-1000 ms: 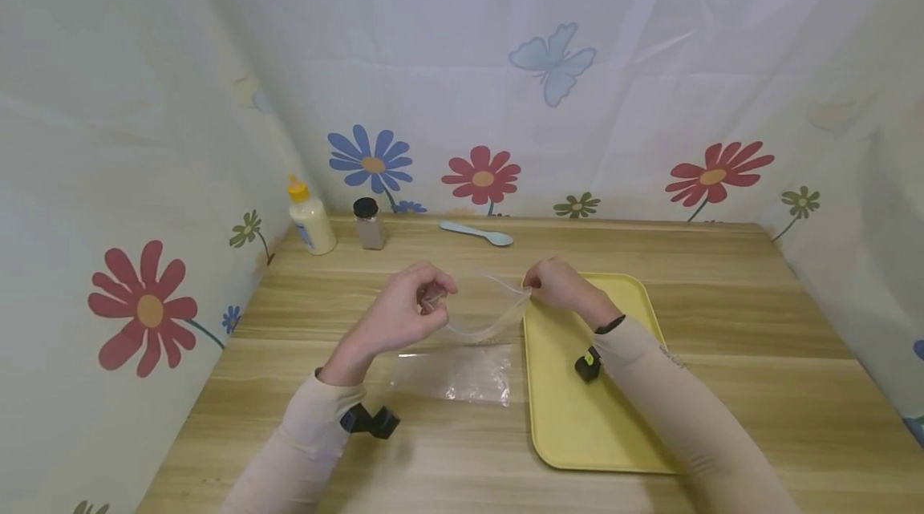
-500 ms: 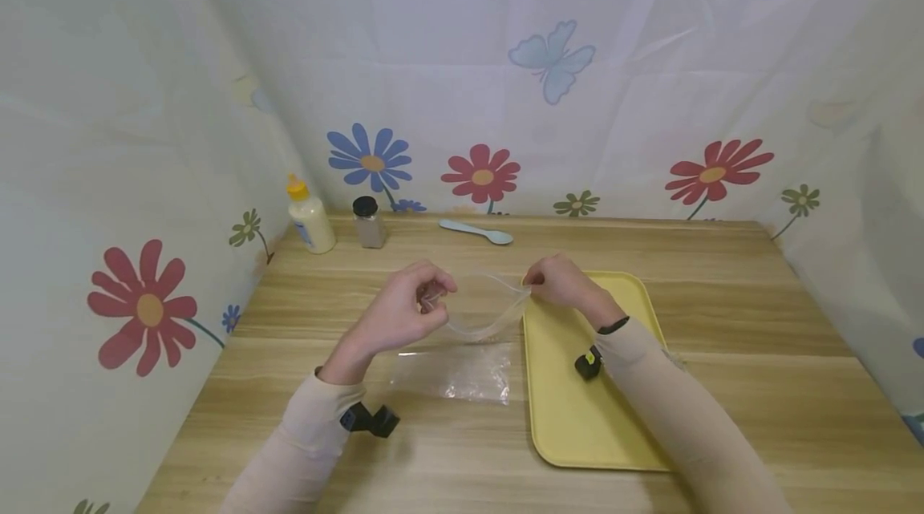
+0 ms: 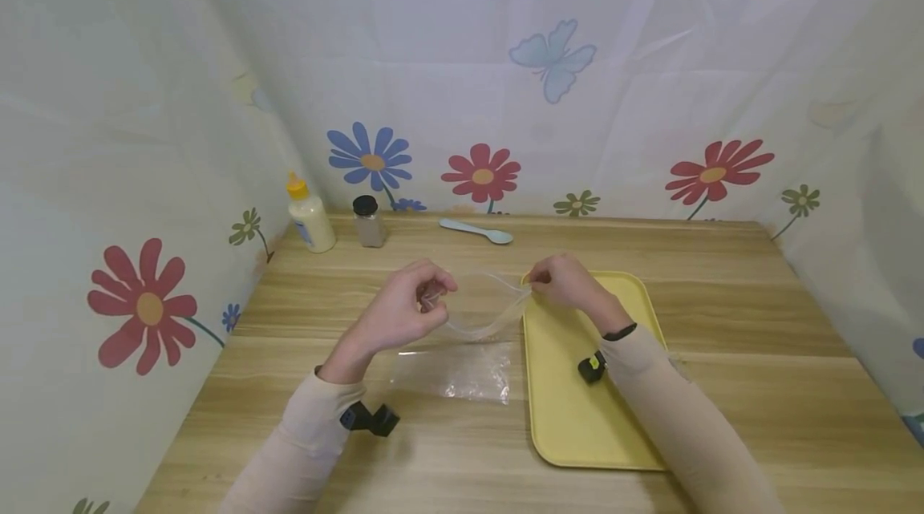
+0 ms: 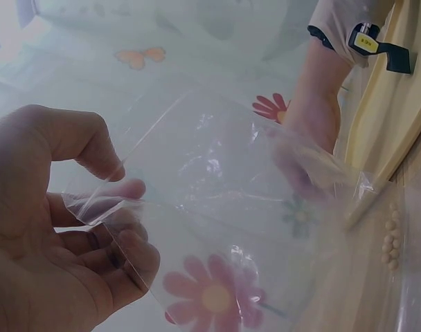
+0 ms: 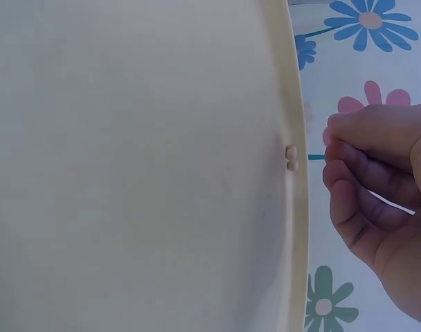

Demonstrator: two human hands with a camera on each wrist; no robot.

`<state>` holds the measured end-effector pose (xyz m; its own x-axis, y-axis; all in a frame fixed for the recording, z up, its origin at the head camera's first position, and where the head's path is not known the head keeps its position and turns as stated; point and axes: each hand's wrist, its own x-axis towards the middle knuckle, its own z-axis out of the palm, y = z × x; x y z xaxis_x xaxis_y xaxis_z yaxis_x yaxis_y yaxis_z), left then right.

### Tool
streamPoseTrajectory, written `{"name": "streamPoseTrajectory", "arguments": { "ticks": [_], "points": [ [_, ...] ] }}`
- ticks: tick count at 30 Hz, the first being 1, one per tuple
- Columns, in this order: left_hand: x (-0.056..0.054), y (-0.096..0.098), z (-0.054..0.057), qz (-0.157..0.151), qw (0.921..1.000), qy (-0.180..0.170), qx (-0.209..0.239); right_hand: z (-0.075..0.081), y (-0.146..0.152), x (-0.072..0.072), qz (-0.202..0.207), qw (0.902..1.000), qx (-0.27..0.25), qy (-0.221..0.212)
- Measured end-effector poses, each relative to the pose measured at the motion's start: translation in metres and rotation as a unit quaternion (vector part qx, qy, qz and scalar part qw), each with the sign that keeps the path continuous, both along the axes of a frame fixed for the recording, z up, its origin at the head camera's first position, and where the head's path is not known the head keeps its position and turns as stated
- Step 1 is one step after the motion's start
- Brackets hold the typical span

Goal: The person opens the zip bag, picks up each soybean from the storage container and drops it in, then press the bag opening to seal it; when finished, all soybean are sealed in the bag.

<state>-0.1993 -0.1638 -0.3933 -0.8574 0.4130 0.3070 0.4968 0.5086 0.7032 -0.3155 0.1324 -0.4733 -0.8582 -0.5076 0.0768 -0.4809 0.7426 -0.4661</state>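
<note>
A clear plastic zip bag (image 3: 472,333) is held between both hands, its mouth spread into a wide oval. My left hand (image 3: 404,309) grips the left end of the mouth, with plastic bunched between thumb and fingers. At the opposite corner, my right hand (image 3: 566,281) pinches the edge between thumb and fingertip, over the yellow tray's far left corner. Glossy clear plastic (image 3: 462,374) shows on the table below the mouth. Several small pale balls (image 4: 390,242) appear through the plastic in the left wrist view.
The yellow tray (image 3: 577,426) lies under my right forearm; two small balls (image 5: 291,158) sit by its rim. Along the back stand a yellow-capped squeeze bottle (image 3: 312,223) and a black-lidded jar (image 3: 370,225), with a light blue spoon (image 3: 476,231) lying beside them. A flowered curtain (image 3: 462,81) surrounds the table.
My right hand and forearm have shifted slightly right. The left hand stays in place, and the bag's mouth keeps its spread shape.
</note>
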Motion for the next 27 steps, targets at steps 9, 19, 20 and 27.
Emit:
{"name": "streamPoseTrajectory", "arguments": {
  "ticks": [9,19,20,27],
  "points": [
    [0.000,0.001,0.001,0.003,1.0000,0.004,-0.001,0.008,0.005,0.009,0.002,0.9989,-0.043,0.018],
    [0.000,0.002,0.001,0.003,1.0000,-0.003,0.000,0.027,0.006,0.025,-0.004,0.9957,-0.076,0.054],
    [0.000,0.003,0.001,0.003,1.0000,-0.003,0.000,0.029,0.006,0.027,-0.005,0.9953,-0.080,0.055],
    [0.001,0.004,0.001,0.000,1.0000,-0.005,-0.001,0.041,0.007,0.040,-0.004,0.9902,-0.109,0.087]
  ]
}}
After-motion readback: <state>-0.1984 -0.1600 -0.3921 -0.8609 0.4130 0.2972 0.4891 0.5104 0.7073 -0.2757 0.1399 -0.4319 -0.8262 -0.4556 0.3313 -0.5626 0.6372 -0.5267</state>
